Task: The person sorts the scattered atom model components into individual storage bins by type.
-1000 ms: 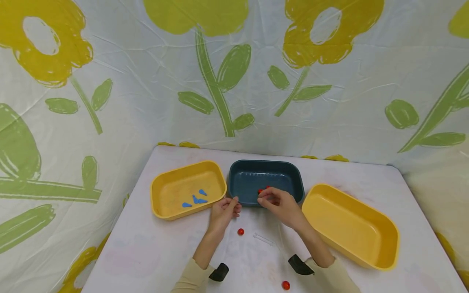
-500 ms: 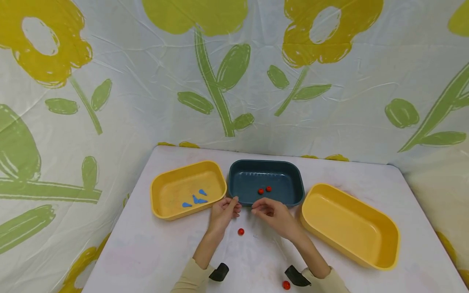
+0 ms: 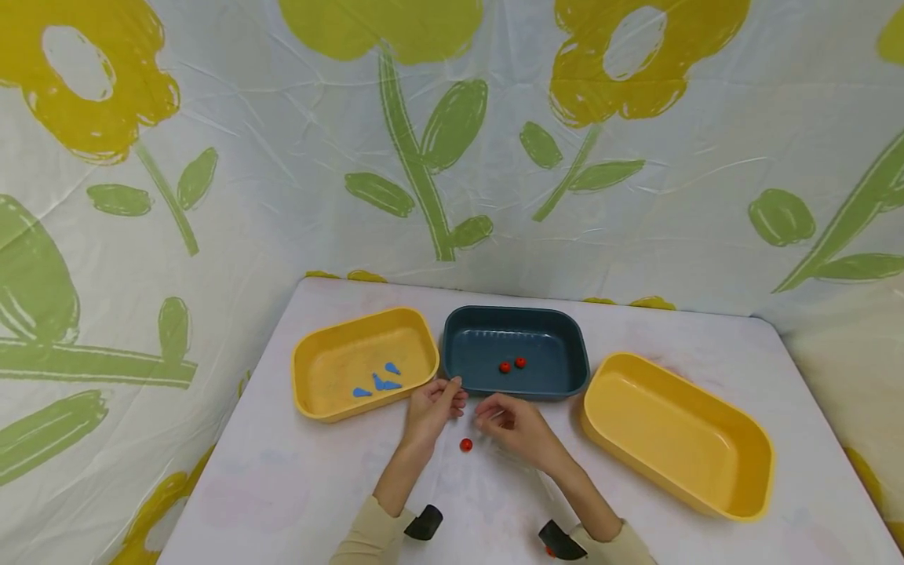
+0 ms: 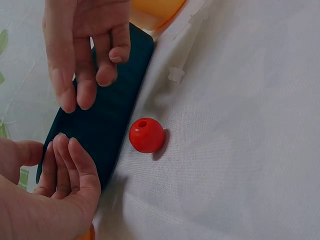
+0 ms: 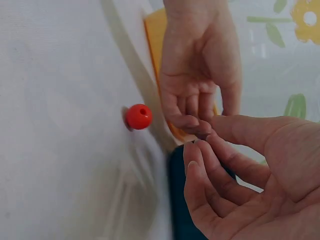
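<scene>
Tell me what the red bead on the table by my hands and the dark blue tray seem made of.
Red bead: probably glossy plastic, given its bright, smooth surface, though painted wood is possible.
Dark blue tray: likely slightly shiny moulded plastic, judging by its rounded corners and light streaks inside.

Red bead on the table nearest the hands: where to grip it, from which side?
I'd pinch the red bead across opposite sides at its widest, coming from above with the right hand, which is close by. It's a round ball with no handle, and stands apart from the dark tray, so its sides look free. Its hole shows in both wrist views; leave that uncovered.
</scene>
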Demonstrator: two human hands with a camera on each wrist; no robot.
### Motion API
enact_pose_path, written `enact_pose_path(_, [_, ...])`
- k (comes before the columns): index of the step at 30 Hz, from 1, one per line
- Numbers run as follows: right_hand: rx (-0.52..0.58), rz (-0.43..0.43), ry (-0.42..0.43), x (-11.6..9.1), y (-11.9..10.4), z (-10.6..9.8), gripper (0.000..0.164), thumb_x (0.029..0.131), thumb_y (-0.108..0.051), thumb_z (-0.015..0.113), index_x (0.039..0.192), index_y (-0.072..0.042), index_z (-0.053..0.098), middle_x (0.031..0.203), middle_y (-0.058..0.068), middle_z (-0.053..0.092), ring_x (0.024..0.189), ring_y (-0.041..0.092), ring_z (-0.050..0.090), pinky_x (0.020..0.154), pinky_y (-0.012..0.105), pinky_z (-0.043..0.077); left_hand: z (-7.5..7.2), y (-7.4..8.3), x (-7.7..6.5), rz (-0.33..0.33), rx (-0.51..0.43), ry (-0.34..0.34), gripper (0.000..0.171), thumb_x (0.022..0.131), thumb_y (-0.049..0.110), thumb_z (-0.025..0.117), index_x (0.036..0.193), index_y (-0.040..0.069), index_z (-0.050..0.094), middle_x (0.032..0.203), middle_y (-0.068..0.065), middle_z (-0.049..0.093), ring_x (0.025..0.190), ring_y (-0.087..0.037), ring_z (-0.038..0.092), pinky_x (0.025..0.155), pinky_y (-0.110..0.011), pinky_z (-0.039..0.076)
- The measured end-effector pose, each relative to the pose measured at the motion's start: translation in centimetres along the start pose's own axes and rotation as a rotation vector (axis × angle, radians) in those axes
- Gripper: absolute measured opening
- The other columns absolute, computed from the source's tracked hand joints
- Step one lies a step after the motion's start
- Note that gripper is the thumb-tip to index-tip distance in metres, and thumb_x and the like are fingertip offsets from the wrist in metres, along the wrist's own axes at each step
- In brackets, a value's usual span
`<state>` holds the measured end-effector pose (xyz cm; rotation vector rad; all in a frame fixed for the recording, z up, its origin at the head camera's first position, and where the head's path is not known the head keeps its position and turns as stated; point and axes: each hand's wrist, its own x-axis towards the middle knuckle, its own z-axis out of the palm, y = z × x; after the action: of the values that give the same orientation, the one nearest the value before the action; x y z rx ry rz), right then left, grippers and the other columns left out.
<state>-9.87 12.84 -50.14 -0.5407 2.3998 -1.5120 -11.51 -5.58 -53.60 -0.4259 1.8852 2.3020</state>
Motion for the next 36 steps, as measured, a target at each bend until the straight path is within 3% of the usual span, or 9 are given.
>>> enact_pose_path(8, [-0.004, -0.014, -0.036, 0.3, 1.2, 1.5, 0.017, 0.091, 0.001, 0.072, 0.108, 0.003, 0.070, 0.098, 0.010, 0.072, 0.084, 0.022, 0.067, 0.078, 0.024, 0.057, -0.1, 0.4, -0.1, -0.008, 0.009, -0.007, 0.026, 0.103, 0.019, 0.065, 0.095, -0.005, 0.068, 0.086, -0.010, 0.073, 0.072, -0.016, 0.067, 0.075, -0.033, 0.060])
enact_pose_path(18, [-0.018, 0.001, -0.096, 0.3, 1.4, 2.9, 0.020, 0.091, -0.010, 0.079, 0.106, 0.001, 0.071, 0.098, 0.011, 0.072, 0.077, 0.011, 0.061, 0.073, 0.022, 0.053, 0.0, 0.0, 0.0, -0.004, -0.014, -0.002, 0.029, 0.102, 0.025, 0.068, 0.097, -0.004, 0.069, 0.086, -0.009, 0.073, 0.072, -0.014, 0.067, 0.072, -0.028, 0.059])
enact_pose_path(28, [-0.087, -0.083, -0.139, 0.3, 1.2, 2.9, 0.010, 0.090, -0.006, 0.078, 0.099, -0.002, 0.074, 0.087, 0.003, 0.070, 0.074, 0.006, 0.058, 0.070, 0.023, 0.052, 0.1, 0.1, -0.1, 0.007, -0.018, -0.003, 0.029, 0.102, 0.024, 0.067, 0.097, -0.005, 0.069, 0.086, -0.011, 0.073, 0.070, -0.014, 0.066, 0.069, -0.026, 0.058])
enact_pose_path(36, [-0.113, -0.077, -0.155, 0.2, 1.0, 2.7, 0.010, 0.090, -0.007, 0.079, 0.099, -0.004, 0.075, 0.088, -0.001, 0.070, 0.077, 0.005, 0.059, 0.073, 0.024, 0.052, 0.0, 0.2, -0.1, 0.008, -0.016, 0.004, 0.029, 0.101, 0.024, 0.068, 0.097, -0.004, 0.069, 0.085, -0.009, 0.073, 0.070, -0.014, 0.066, 0.068, -0.024, 0.058])
